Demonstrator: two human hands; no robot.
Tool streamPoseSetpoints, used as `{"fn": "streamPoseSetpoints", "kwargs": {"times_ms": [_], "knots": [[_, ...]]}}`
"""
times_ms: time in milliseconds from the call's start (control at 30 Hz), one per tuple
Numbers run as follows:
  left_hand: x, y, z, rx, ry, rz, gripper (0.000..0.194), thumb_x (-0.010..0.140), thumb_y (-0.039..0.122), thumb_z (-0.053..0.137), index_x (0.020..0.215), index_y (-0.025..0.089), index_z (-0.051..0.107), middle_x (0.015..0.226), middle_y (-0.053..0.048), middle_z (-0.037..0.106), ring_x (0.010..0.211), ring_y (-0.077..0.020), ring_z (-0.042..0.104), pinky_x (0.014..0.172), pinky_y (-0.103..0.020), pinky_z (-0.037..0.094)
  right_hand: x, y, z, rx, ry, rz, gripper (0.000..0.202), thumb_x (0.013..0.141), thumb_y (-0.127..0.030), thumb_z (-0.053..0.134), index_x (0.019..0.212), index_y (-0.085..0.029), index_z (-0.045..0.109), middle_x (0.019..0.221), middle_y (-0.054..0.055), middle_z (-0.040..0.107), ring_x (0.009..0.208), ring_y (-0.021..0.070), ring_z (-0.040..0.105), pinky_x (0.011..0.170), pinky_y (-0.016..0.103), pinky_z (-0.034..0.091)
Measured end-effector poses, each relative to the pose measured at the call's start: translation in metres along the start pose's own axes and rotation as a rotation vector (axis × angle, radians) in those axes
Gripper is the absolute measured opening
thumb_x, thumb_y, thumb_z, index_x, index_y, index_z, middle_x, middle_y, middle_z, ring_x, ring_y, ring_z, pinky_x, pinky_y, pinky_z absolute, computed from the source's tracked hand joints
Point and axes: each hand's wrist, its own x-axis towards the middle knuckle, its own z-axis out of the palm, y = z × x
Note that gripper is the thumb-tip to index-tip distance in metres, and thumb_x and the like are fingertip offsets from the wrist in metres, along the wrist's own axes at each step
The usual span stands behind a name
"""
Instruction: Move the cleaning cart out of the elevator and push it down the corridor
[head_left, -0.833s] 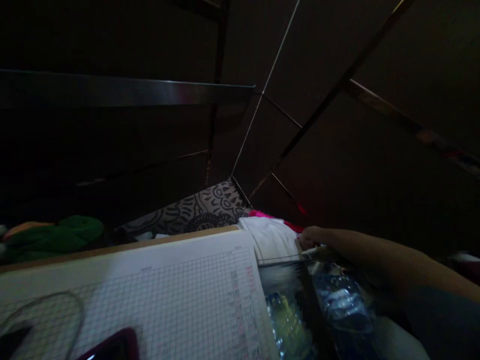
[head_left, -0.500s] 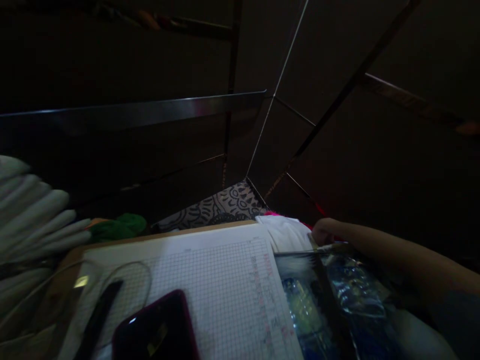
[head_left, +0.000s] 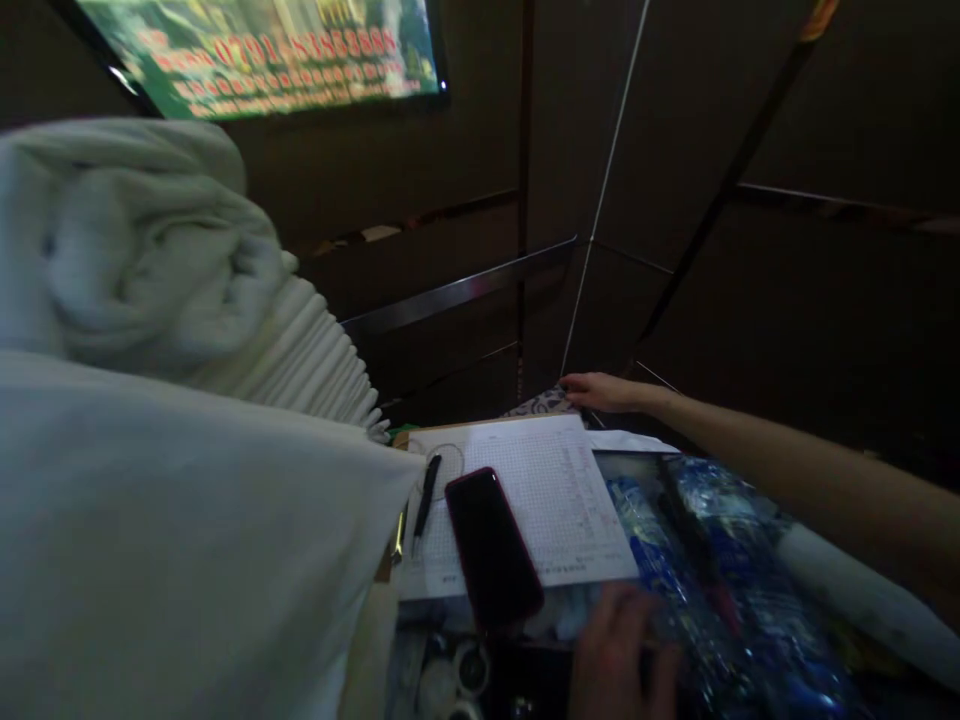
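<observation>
White folded towels [head_left: 150,400] fill the left half of the head view, stacked high beside a cart top, probably kept there for easy reach. Right hand [head_left: 600,392] is stretched forward along a long bare arm to the far edge of the cart, just past the gridded log sheet [head_left: 555,500]; its fingers lie fairly flat and loosely together, and whether they clasp anything cannot be told in the dim light. Left hand [head_left: 619,650] rests at the near edge, knuckles up, fingers curled over the rim beside the wrapped water bottles [head_left: 720,560]; its grip looks closed on the edge, though what it holds is hidden. On the sheet lies a dark phone [head_left: 491,545], its long axis running from near right to far left, top end pointing away from the person. A pen [head_left: 426,495] lies just left of it, roughly parallel, tip away. A lit green sign [head_left: 262,45] hangs above.
</observation>
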Motion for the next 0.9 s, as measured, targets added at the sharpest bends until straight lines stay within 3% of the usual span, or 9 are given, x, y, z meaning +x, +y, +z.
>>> {"fn": "streamPoseSetpoints", "kwargs": {"times_ms": [67, 133, 233, 333, 500, 700, 900], "knots": [[0.001, -0.003, -0.004, 0.094, 0.207, 0.069, 0.032, 0.092, 0.010, 0.050, 0.118, 0.018, 0.067, 0.122, -0.010, 0.066, 0.118, -0.0221, 0.060, 0.106, -0.040, 0.049, -0.014, -0.031, 0.012, 0.062, 0.039, -0.038, 0.046, 0.100, -0.027, 0.050, 0.144, -0.013, 0.052, 0.130, 0.011, 0.066, 0.113, 0.0200, 0.064, 0.093, 0.022, 0.047], [0.004, -0.004, -0.017, 0.332, 0.426, 0.081, 0.032, 0.095, 0.016, 0.049, 0.123, 0.018, 0.065, 0.130, -0.013, 0.061, 0.125, -0.0273, 0.054, 0.110, -0.049, 0.044, -0.027, -0.048, 0.026, 0.101, 0.083, -0.010, 0.044, 0.099, -0.024, 0.050, 0.141, -0.013, 0.055, 0.133, 0.012, 0.065, 0.117, 0.0208, 0.062, 0.098, 0.023, 0.046], [0.010, -0.002, -0.042, 0.708, 0.617, -0.054, 0.052, 0.089, 0.021, 0.062, 0.139, 0.013, 0.053, 0.147, -0.019, 0.047, 0.138, -0.0400, 0.039, 0.114, -0.062, 0.033, -0.045, -0.056, 0.042, 0.122, 0.169, 0.060, 0.042, 0.098, -0.018, 0.047, 0.137, -0.011, 0.059, 0.135, 0.015, 0.064, 0.122, 0.0224, 0.060, 0.103, 0.026, 0.045], [0.016, -0.002, -0.060, 0.830, 0.625, -0.214, 0.075, 0.080, 0.022, 0.072, 0.148, 0.009, 0.043, 0.154, -0.023, 0.038, 0.143, -0.0471, 0.030, 0.113, -0.066, 0.032, -0.061, -0.059, 0.047, 0.163, 0.259, 0.106, 0.042, 0.097, -0.015, 0.046, 0.136, -0.010, 0.059, 0.133, 0.015, 0.065, 0.118, 0.0206, 0.062, 0.099, 0.024, 0.047], [0.017, -0.004, -0.071, 0.819, 0.629, -0.286, 0.075, 0.079, 0.016, 0.061, 0.149, 0.011, 0.038, 0.159, -0.021, 0.031, 0.135, -0.0437, 0.038, 0.105, -0.060, 0.043, -0.080, -0.068, 0.046, 0.242, 0.346, 0.164, 0.043, 0.095, -0.016, 0.052, 0.137, -0.010, 0.058, 0.119, 0.012, 0.071, 0.101, 0.0170, 0.068, 0.082, 0.021, 0.052], [0.007, -0.008, -0.094, 0.799, 0.605, -0.379, 0.082, 0.073, 0.017, 0.066, 0.149, 0.014, 0.037, 0.155, -0.019, 0.033, 0.131, -0.0418, 0.045, 0.107, -0.055, 0.044, -0.102, -0.066, 0.056, 0.233, 0.299, 0.222, 0.045, 0.091, -0.012, 0.053, 0.136, -0.008, 0.059, 0.117, 0.012, 0.072, 0.095, 0.0165, 0.070, 0.075, 0.021, 0.053], [-0.004, -0.018, -0.123, 0.862, 0.563, -0.372, 0.084, 0.074, 0.019, 0.069, 0.151, 0.012, 0.035, 0.153, -0.021, 0.036, 0.135, -0.0414, 0.045, 0.113, -0.050, 0.039, -0.119, -0.057, 0.057, 0.073, 0.266, 0.219, 0.048, 0.086, -0.012, 0.063, 0.133, -0.002, 0.059, 0.128, 0.021, 0.066, 0.120, 0.0279, 0.064, 0.099, 0.029, 0.049]]}}
